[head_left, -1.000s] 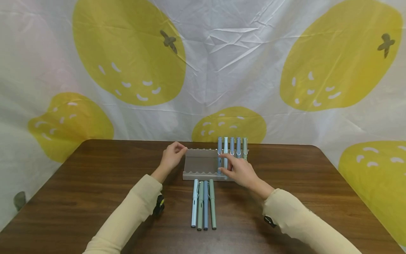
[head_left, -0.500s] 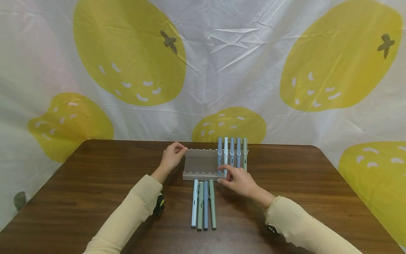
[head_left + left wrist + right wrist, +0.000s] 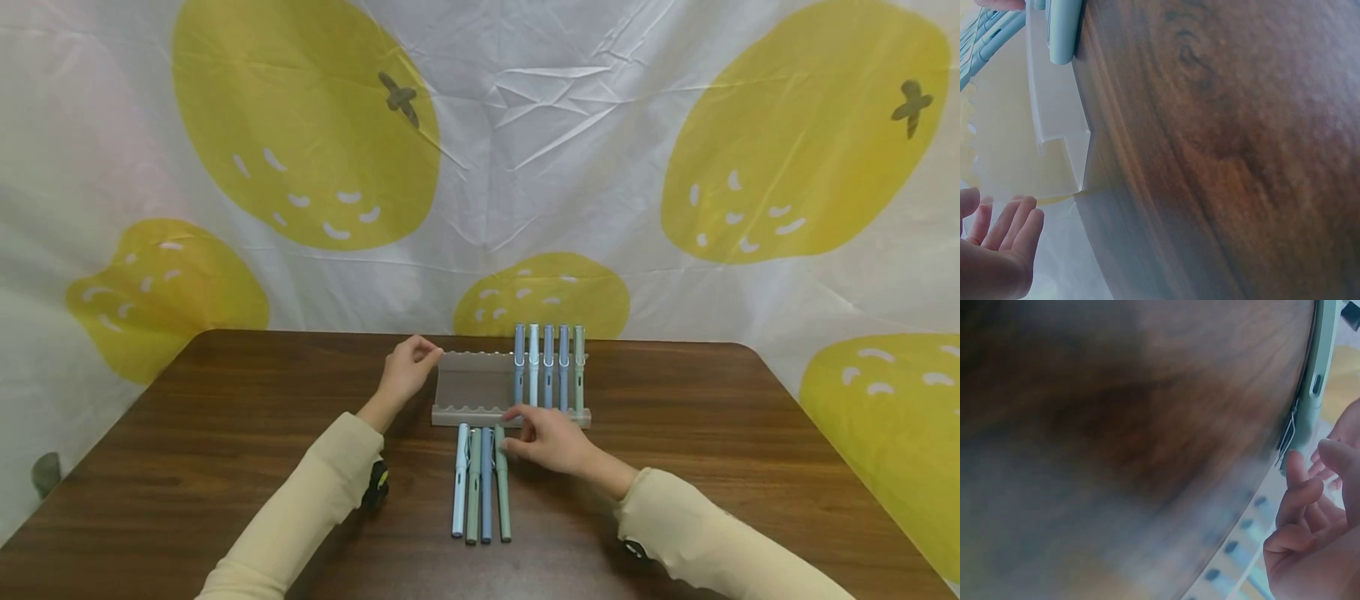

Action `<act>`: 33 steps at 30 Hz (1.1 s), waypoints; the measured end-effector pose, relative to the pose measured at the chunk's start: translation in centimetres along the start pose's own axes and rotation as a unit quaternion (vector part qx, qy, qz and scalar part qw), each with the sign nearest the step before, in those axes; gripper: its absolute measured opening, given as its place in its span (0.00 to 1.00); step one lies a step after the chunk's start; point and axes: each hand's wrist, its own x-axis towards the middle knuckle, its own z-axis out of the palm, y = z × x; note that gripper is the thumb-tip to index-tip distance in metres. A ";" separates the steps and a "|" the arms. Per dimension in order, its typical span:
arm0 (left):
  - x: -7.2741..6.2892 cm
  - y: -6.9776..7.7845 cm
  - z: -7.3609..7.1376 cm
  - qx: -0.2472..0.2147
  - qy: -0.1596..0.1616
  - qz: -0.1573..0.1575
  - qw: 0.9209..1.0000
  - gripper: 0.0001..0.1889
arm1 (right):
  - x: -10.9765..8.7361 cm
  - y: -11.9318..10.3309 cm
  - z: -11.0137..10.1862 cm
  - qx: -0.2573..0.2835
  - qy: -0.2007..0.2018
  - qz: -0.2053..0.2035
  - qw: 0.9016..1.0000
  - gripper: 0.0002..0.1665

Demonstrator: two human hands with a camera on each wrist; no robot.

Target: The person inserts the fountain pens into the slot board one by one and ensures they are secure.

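Observation:
A clear, notched pen rack point(image 3: 474, 388) stands near the table's back, with several capped pens upright in its right part. My left hand point(image 3: 406, 369) pinches the rack's upper left corner between thumb and index finger; the left wrist view shows its other fingers point(image 3: 1027, 232) loosely extended. In front of the rack lie a light blue pen point(image 3: 460, 482), a green pen point(image 3: 473, 487), a blue pen point(image 3: 487, 485) and another green pen point(image 3: 503, 483) at the right. My right hand point(image 3: 551, 437) is at that last pen's far end, thumb and index finger apart.
The brown wooden table point(image 3: 675, 417) extends on both sides of the rack. Behind it hangs a white cloth point(image 3: 540, 167) printed with yellow fruit. The loose pens lie close together, their far ends near the rack's front lip.
My right hand has come away from the leftmost upright pen, moving down and left to the right-hand green pen. My left hand stays at the rack's corner.

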 end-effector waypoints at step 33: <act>0.0 -0.1 0.0 0.000 0.001 -0.004 1.000 0.10 | 0.2 -0.5 0.3 -0.067 -0.063 0.056 0.994 0.21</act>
